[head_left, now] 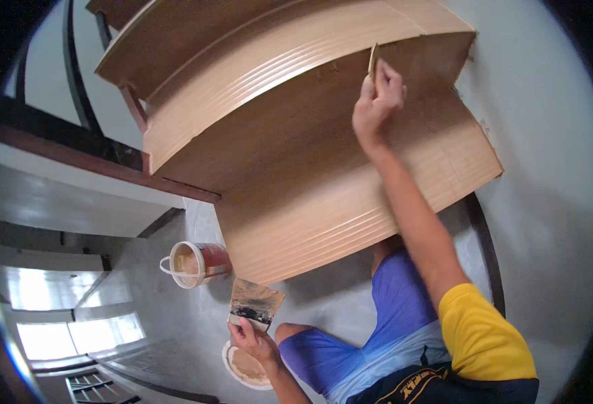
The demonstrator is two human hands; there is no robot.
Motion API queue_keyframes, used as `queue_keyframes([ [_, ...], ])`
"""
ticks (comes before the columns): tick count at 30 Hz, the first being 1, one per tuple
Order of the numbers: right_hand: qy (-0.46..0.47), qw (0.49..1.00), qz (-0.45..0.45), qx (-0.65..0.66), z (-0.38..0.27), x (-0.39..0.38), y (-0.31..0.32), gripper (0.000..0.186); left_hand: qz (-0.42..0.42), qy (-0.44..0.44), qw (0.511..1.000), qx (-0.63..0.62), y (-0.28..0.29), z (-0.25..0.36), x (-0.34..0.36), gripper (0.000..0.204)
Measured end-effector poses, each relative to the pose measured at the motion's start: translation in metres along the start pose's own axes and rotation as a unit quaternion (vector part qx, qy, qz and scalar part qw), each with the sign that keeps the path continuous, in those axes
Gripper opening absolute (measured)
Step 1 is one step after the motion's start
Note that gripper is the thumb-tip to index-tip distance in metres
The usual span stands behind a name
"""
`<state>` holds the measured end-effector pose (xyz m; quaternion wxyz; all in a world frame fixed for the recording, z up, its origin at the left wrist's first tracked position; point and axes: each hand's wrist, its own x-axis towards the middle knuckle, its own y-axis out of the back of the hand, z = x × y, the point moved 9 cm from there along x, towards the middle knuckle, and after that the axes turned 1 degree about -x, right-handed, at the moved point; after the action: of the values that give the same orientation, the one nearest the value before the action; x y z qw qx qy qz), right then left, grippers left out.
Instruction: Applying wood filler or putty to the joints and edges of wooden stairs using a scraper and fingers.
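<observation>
My right hand [379, 101] reaches up, its fingers closed on a thin tan-coloured flat scraper [374, 59]. The scraper's tip is at the front edge of the upper wood-look stair tread [296, 67], over the brown riser [296, 121]. Low in the view, my left hand [253, 342] grips a wide flat putty knife [256, 300] by its pale edge; its face carries tan smears and a black patch. Beneath that hand sits a round white tub [248, 367] with beige paste inside. The lower tread [323, 222] lies between my two hands.
A white and red bucket [199, 264] with a handle and beige residue stands left of the lower tread. Dark railing bars [81, 74] and a reddish-brown beam [108, 159] flank the stairs on the left. A pale wall [546, 135] borders them on the right.
</observation>
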<state>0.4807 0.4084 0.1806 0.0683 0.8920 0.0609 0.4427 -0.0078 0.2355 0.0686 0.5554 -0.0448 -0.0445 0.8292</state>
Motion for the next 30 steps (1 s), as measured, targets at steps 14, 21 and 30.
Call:
queue_keyframes([
  [14, 0.053, 0.868, -0.305, 0.389, -0.247, -0.195, -0.032, 0.018, 0.249, 0.058, 0.954, -0.155, 0.206, -0.065, -0.033, 0.031],
  [21, 0.188, 0.528, -0.725, 0.401, -0.375, -0.488, 0.055, 0.021, 0.492, 0.074, 0.776, -0.387, 0.403, -0.21, -0.155, 0.031],
  [30, 0.322, 0.25, -0.889, 0.208, -0.434, -0.806, 0.169, 0.02, 0.563, 0.03, 0.622, -0.543, 0.475, -0.312, -0.26, 0.043],
])
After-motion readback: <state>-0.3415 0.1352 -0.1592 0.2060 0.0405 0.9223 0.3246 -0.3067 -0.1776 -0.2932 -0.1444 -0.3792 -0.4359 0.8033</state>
